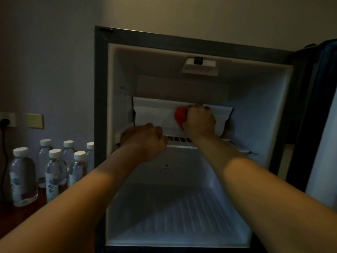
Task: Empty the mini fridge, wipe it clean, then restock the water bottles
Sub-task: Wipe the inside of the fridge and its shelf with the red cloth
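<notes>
The mini fridge (102, 106) stands open in front of me, with no bottles inside it. My right hand (199, 119) grips a red cloth (180, 116) and presses it against the white tilted panel (155, 112) at the back of the upper compartment. My left hand (145, 137) curls over the front left edge of the wire shelf (180, 141). Several water bottles (54, 172) with white caps stand on the dark surface to the left of the fridge.
The fridge door (322, 110) hangs open at the right. A white control box (200, 66) sits on the fridge ceiling. A ribbed floor (178, 216) lines the lower compartment. A wall socket with a black plug (5, 121) and a switch plate (35, 121) are at the left.
</notes>
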A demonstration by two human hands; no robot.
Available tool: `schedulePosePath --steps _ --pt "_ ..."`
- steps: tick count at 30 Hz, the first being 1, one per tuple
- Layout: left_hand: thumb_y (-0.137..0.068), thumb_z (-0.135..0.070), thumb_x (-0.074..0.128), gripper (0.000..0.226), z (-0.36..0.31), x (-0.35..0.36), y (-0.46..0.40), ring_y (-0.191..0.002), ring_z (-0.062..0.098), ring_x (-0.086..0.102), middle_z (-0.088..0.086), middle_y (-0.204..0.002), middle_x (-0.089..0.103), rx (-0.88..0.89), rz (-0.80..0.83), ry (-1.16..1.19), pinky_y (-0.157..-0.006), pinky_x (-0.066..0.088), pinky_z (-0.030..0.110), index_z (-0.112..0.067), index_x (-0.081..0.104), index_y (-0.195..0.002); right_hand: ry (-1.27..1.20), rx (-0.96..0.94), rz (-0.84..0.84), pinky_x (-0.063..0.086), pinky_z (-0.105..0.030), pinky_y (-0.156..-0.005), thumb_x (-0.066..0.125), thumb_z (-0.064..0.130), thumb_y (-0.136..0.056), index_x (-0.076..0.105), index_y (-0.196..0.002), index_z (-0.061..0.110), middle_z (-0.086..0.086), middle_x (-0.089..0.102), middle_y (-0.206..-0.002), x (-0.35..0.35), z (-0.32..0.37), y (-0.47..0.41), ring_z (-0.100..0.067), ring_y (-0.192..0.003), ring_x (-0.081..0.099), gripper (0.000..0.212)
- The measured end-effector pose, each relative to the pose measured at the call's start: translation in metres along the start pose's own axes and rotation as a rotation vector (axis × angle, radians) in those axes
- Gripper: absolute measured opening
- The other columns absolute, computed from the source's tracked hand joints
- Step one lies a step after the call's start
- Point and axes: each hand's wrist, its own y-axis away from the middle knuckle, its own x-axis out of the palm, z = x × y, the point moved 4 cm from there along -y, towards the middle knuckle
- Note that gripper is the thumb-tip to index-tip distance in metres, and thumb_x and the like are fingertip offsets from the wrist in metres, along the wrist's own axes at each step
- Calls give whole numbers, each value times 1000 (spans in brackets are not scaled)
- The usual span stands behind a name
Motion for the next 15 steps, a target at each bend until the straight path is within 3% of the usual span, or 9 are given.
schedulePosePath --steps 4,10,15 --pt "-101 -47 24 42 0 -1 1 -103 27 53 2 -119 52 4 16 -1 -81 41 35 -28 55 -123 1 -7 45 50 -39 -86 58 12 -86 69 -110 9 -14 61 -117 -5 -17 -8 -36 -109 59 26" --pt "-101 -46 23 44 -2 -3 4 -110 28 53 3 -123 52 -1 13 14 -92 45 38 -28 56 -124 103 139 67 48 -40 -88 53 38 -94 66 -118 15 -13 54 -124 -7 -57 -1 -38 -114 55 36" --pt "-101 -47 23 45 -3 -3 4 -112 29 53 3 -126 52 4 18 0 -92 44 38 -29 55 -128 90 143 109 49 -40 -88 48 30 -98 63 -122 12 -16 53 -125 2 -47 -2 -37 -113 57 34"
